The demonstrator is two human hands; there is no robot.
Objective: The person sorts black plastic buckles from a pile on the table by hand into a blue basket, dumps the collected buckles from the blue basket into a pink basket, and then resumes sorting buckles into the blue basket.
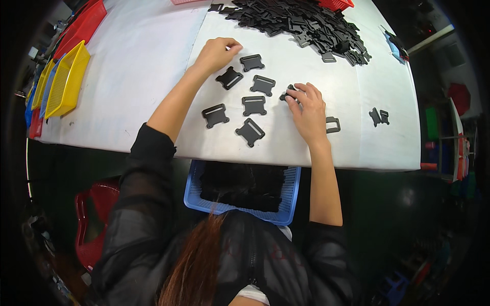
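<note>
Several black plastic buckle pieces, each flat with a slot along one edge, lie spread over the white table in front of me; one buckle piece (254, 105) is at the middle of the group. My right hand (309, 109) grips another black buckle piece (287, 94) between thumb and fingers at the group's right side. Beyond the left of the group, my left hand (219, 53) hovers with its fingers curled in, and nothing shows in them. Close to my right wrist lies a black frame-shaped piece (333, 124), partly covered.
A big heap of black buckle pieces (306, 25) covers the table's far side. Two small black parts (379, 117) lie at the right. Yellow baskets (69, 79) and a red basket (84, 25) line the left edge. Below the front edge sits a blue basket (292, 194) of black material.
</note>
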